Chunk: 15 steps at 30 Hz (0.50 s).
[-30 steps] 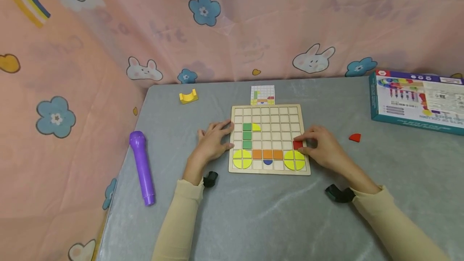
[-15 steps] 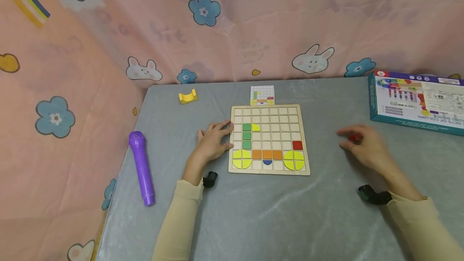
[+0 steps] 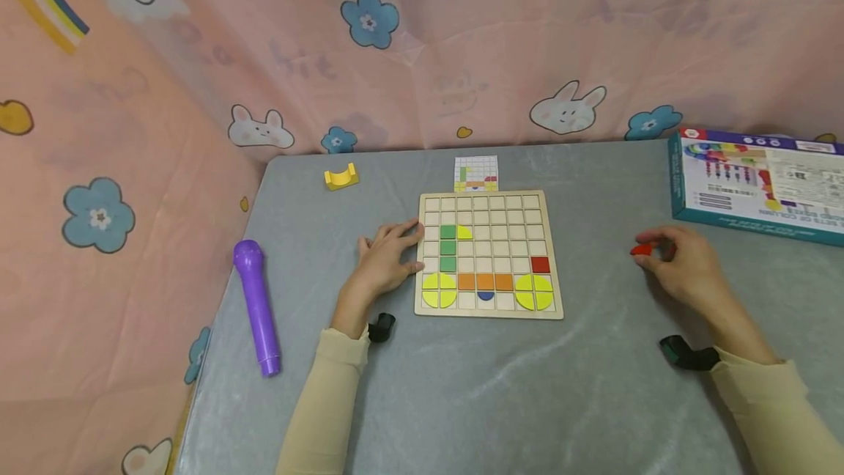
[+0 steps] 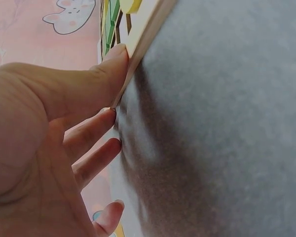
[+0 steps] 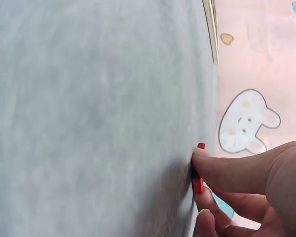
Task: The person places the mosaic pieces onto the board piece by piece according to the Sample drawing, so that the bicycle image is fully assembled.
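A wooden grid board (image 3: 489, 200) lies on the table with green, yellow, orange, blue and red pieces in its cells. My left hand (image 3: 384, 264) rests against its left edge. In the left wrist view the thumb (image 4: 96, 84) touches the board's rim (image 4: 147, 37), fingertips beside it. Off to the right of the board, my right hand (image 3: 689, 270) pinches a red quarter-circle piece (image 3: 640, 249) between thumb and finger. Its red edge (image 5: 201, 185) shows in the right wrist view, close to the table. A red square (image 3: 541, 264) sits in a right-hand cell.
A pattern card (image 3: 476, 171) lies behind the board. At the back left is a yellow curved block (image 3: 341, 177), with a purple microphone-shaped stick (image 3: 258, 308) near the left edge. A printed box (image 3: 765, 185) stands at the back right.
My right hand has moved right from the red square on the board to the red quarter-circle piece, which it now pinches. The left hand has stayed at the board's edge.
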### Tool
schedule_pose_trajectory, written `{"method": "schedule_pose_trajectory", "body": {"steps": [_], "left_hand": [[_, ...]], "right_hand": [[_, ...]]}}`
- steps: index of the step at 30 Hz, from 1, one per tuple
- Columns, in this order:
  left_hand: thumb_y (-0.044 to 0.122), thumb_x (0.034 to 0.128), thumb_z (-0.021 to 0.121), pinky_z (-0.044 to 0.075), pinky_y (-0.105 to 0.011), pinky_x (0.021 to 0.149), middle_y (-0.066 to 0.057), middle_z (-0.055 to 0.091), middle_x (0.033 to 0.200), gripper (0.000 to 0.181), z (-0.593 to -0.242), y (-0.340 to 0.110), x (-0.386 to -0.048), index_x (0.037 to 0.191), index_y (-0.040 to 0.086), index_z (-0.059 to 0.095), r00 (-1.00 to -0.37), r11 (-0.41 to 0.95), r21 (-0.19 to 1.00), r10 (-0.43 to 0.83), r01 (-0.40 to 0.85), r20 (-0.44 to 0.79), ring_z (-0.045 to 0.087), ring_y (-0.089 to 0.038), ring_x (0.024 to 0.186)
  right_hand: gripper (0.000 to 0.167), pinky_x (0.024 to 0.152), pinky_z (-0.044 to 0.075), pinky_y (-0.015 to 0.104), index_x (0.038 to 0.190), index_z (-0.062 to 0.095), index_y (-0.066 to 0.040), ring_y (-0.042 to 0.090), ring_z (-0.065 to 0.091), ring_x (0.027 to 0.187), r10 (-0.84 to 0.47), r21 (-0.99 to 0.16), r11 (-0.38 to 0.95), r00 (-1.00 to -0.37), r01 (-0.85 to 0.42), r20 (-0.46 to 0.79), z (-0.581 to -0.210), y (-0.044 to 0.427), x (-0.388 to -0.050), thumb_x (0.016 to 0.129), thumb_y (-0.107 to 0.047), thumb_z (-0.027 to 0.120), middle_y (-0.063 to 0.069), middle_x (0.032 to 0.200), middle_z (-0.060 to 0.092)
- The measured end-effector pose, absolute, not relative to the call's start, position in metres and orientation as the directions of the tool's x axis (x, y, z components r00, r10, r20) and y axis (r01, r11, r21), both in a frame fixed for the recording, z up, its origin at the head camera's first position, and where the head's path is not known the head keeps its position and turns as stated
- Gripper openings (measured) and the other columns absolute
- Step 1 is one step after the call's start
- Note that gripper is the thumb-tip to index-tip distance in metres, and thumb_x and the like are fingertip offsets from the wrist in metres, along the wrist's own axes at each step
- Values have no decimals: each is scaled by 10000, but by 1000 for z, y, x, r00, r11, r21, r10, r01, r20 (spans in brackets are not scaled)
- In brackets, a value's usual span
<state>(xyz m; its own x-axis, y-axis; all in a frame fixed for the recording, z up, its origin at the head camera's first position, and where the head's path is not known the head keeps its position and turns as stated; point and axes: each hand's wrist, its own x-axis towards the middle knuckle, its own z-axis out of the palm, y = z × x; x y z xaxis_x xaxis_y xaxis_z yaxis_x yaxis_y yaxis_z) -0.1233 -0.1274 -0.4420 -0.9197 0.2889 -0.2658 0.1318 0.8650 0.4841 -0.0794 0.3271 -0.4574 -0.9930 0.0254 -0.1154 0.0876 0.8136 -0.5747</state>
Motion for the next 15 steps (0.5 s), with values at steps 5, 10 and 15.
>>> {"method": "schedule_pose_trajectory", "body": {"steps": [5, 10, 15], "left_hand": [[267, 983, 768, 208, -584, 1087, 61, 327, 1744, 697, -442, -127, -123, 1613, 205, 476, -921, 865, 483, 288, 133, -262, 317, -239, 1570], [261, 989, 760, 205, -583, 1089, 66, 325, 1745, 688, -441, -127, -123, 1613, 210, 473, -921, 866, 482, 287, 132, -263, 319, -231, 1569], [262, 990, 759, 215, -571, 1075, 62, 323, 1746, 690, -441, -127, -123, 1614, 210, 470, -921, 867, 480, 290, 137, -260, 323, -238, 1567]], "right_hand": [[294, 690, 375, 250, 1208, 683, 71, 282, 537, 882, 54, -584, 808, -997, 81, -63, -459, 317, -83, 1000, -129, 736, 259, 1046, 640], [218, 659, 382, 248, 1129, 712, 56, 272, 555, 838, 76, -591, 803, -997, 73, -20, -457, 300, -86, 989, -108, 749, 233, 975, 682], [259, 719, 410, 356, 1209, 715, 65, 345, 559, 907, 70, -619, 781, -997, 76, -34, -456, 275, -88, 1029, -122, 710, 269, 1069, 684]]}}
